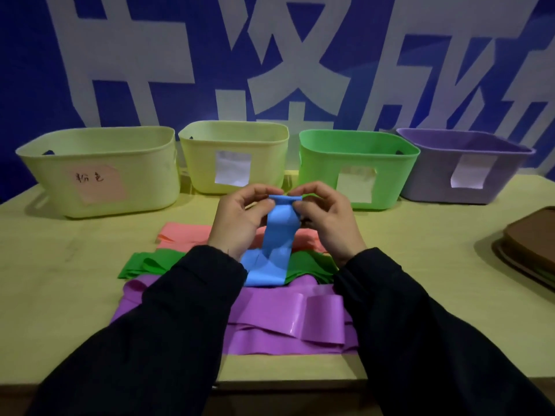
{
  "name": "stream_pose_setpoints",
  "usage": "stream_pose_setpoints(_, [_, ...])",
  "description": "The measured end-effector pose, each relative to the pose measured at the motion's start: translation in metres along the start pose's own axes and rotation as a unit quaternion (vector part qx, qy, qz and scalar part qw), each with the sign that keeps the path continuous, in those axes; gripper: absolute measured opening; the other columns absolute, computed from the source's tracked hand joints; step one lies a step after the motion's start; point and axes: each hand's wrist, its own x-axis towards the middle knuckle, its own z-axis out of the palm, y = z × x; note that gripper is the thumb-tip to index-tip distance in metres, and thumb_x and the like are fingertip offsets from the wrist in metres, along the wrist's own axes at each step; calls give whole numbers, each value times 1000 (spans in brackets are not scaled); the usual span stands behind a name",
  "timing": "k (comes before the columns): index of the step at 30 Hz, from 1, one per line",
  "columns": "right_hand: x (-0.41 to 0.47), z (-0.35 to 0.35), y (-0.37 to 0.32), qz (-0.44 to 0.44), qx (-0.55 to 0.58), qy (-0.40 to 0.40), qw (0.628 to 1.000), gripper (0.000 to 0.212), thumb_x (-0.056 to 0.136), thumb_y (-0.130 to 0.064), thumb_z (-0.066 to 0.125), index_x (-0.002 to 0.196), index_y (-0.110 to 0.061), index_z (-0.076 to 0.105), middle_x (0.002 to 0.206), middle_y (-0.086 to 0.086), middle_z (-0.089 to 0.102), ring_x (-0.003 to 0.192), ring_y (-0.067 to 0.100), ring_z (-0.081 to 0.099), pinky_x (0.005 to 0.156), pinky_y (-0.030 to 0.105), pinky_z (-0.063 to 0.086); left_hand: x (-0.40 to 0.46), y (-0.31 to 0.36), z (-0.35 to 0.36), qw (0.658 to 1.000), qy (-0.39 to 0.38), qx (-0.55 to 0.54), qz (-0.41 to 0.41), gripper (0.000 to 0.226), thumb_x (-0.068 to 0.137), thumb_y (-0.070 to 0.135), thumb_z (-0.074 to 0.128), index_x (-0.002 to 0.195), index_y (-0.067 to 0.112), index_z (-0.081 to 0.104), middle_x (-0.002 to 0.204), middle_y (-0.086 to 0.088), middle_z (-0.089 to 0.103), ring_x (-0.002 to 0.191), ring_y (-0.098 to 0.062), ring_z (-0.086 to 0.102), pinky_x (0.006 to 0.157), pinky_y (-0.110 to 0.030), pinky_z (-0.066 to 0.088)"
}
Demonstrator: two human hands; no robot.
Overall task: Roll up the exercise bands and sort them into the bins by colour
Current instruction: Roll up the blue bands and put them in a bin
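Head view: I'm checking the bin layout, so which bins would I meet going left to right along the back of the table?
Pale yellow bin with pink label → pale yellow bin with white label → green bin → purple bin.

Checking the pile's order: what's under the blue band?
The blue band's lower end lies on the green bands and purple bands. Both hands pinch its top; anything beneath it is covered.

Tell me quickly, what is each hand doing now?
Left hand: pinches the top end of the blue band.
Right hand: pinches the same end of the blue band.
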Motion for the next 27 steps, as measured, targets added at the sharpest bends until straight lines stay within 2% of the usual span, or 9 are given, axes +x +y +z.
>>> stream_pose_setpoints(4, [-1, 1, 3, -10, -28, -4, 1000, 9, 89, -7, 68, 86, -15, 65, 70, -2, 65, 64, 7, 58, 59, 20, 49, 0, -1, -1, 999, 9, 40, 16, 28, 90, -7, 58, 85, 17, 72, 84, -3, 73, 80, -18, 68, 75, -31, 56])
stream_pose_setpoints(6, [1, 0, 6, -14, -26, -1, 1000, 10, 90, -6, 68, 89, -16, 65, 66, -8, 65, 63, 5, 58, 59, 20, 50, -1, -1, -1, 999, -1, 35, 22, 19, 86, 4, 63, 85, 20, 74, 86, -4, 73, 85, -21, 68, 81, -37, 58])
stream_pose_setpoints(9, [2, -3, 6, -7, 9, -14, 1000, 16, 93, 1, 65, 101, -13, 65, 71, -6, 71, 71, 10, 66, 68, 27, 55, -1, -2, -3, 998, -5, 35, 50, 9, 85, 14, 73, 88, 22, 75, 87, 0, 73, 88, -17, 68, 84, -37, 56])
stream_pose_setpoints(13, [2, 0, 4, -26, 11, -22, 999, 22, 91, 10, 63, 90, -12, 65, 70, -9, 72, 69, 4, 66, 67, 22, 55, 1, -2, -3, 997, 7, 55, 55, 21, 90, 1, 69, 105, 17, 69, 92, 2, 69, 88, -11, 67, 84, -32, 55])
stream_pose_setpoints(18, [3, -3, 5, -48, -22, -2, 999, 19, 89, 2, 69, 93, -17, 68, 65, -10, 64, 69, 12, 59, 70, 34, 52, 0, -4, -2, 993, -11, 90, 70, 19, 95, 4, 65, 92, 22, 71, 85, 7, 74, 82, -14, 66, 81, -43, 55])
stream_pose_setpoints(20, [3, -3, 6, -52, -42, 1, 998, 16, 89, -2, 71, 92, -18, 68, 63, -7, 60, 68, 15, 56, 68, 38, 52, -1, -3, -2, 994, -5, 82, 76, 22, 95, 3, 64, 91, 23, 71, 82, 8, 74, 78, -13, 66, 78, -43, 54])
stream_pose_setpoints(23, [2, -3, 7, -62, -48, 1, 997, 14, 89, -3, 71, 88, -17, 69, 62, -1, 57, 65, 18, 52, 65, 38, 50, -3, 0, -1, 993, -4, 83, 85, 21, 94, 2, 65, 95, 23, 69, 87, -2, 74, 79, -23, 68, 76, -55, 55])
stream_pose_setpoints(25, [2, -3, 7, -71, -42, -4, 997, 16, 89, -4, 70, 90, -19, 70, 62, 3, 55, 65, 18, 50, 64, 35, 47, -4, 2, 1, 991, -5, 88, 101, 23, 93, -1, 64, 95, 22, 68, 91, -9, 73, 85, -27, 69, 75, -54, 56])
stream_pose_setpoints(27, [2, -2, 6, -81, -38, -15, 996, 20, 88, -8, 69, 90, -27, 72, 66, 18, 55, 68, 19, 49, 65, 34, 44, -4, 2, 0, 990, -4, 93, 109, 27, 93, -4, 63, 89, 22, 68, 89, -6, 72, 84, -24, 68, 71, -50, 55])
